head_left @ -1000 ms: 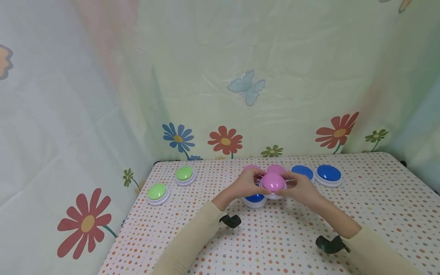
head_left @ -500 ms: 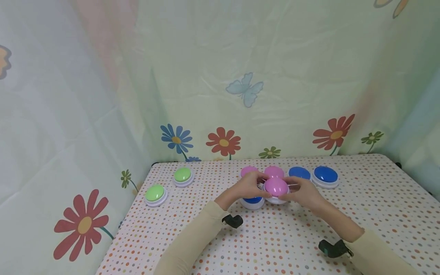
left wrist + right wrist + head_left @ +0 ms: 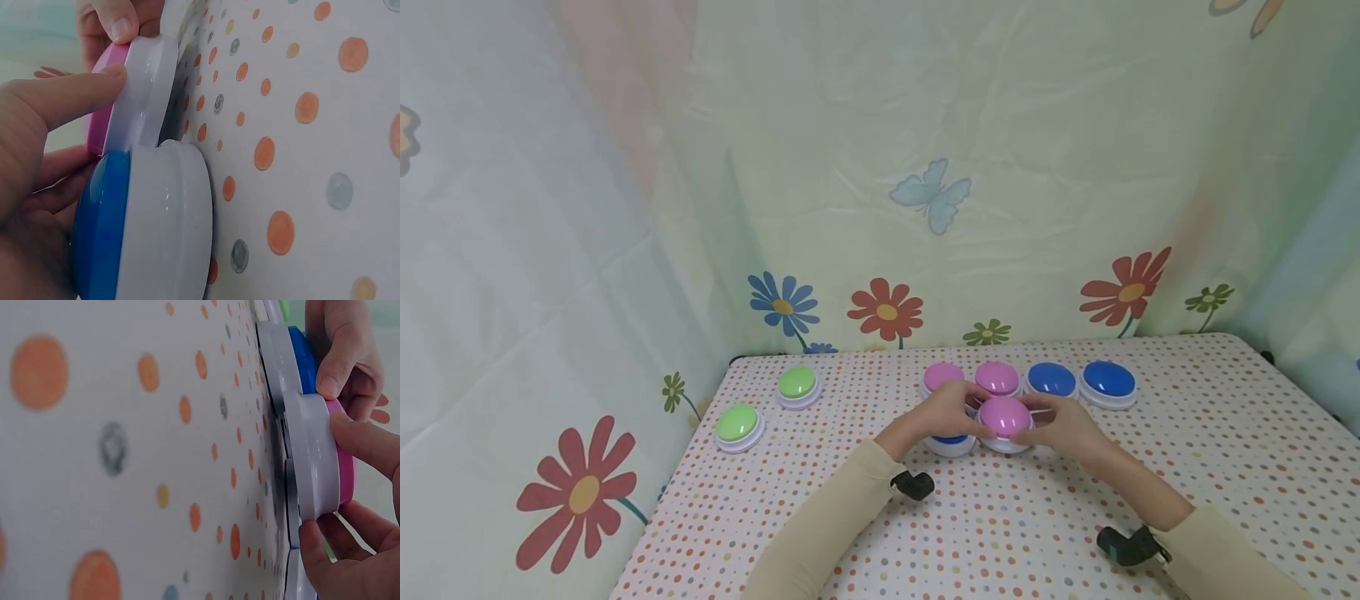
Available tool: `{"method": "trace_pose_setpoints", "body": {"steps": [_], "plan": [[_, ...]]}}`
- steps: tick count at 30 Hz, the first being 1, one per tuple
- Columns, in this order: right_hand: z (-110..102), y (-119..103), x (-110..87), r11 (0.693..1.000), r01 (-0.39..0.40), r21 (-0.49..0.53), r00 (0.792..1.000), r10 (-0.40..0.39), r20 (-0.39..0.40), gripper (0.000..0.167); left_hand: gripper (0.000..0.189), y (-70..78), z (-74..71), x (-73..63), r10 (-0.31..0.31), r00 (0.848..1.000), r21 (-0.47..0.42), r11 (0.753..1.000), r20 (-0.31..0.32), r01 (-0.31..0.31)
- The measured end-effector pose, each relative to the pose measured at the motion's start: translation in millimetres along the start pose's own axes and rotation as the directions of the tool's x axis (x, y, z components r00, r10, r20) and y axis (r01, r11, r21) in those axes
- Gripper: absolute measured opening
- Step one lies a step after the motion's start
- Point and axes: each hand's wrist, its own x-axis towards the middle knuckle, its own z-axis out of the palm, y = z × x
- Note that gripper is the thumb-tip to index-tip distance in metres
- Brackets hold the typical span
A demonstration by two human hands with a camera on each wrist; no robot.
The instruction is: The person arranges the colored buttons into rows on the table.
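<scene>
A round pink push button (image 3: pixel 1004 415) with a white base is held from both sides, close over the dotted table surface. My left hand (image 3: pixel 951 410) grips its left side, thumb (image 3: pixel 81 97) on the pink edge and fingers behind. On the other side my right hand (image 3: pixel 1063 425) grips it, thumb near the rim and fingertips low on the white base (image 3: pixel 314 459). Just left of it, a blue push button (image 3: pixel 162 231) stands partly hidden under my left hand. Behind the held one sit two more pink buttons, the left one (image 3: pixel 943 375) and the right one (image 3: pixel 997 377).
Two blue buttons, one nearer the middle (image 3: pixel 1051 379) and one farther right (image 3: pixel 1108 380), continue the back row. Two green buttons, a front one (image 3: pixel 737 423) and a back one (image 3: pixel 797 383), stand at the left. A flowered curtain (image 3: pixel 820 208) hangs behind the dotted table (image 3: pixel 1000 533).
Both hands have lowered the pink button toward the table, slightly nearer and to the right, beside the blue one. The pink buttons behind show more now. The head view has shifted slightly.
</scene>
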Motion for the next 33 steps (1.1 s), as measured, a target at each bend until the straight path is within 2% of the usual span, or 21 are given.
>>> {"method": "trace_pose_setpoints", "body": {"steps": [16,29,33], "plan": [[1,9,-0.3,0.999,0.039,0.003,0.999,-0.039,0.012,0.073,0.058,-1.9,5.4,0.1,-0.049,0.999,0.021,0.999,0.015,0.048],[2,11,-0.5,0.999,0.038,0.019,0.999,-0.038,0.018,0.070,0.055,-3.4,9.8,-2.1,-0.069,0.998,0.044,0.997,-0.011,0.070],[2,12,1.2,0.999,0.041,0.013,0.999,-0.041,0.019,0.070,0.055,-4.6,10.1,-1.0,-0.057,0.998,0.056,0.997,-0.011,0.058]]}}
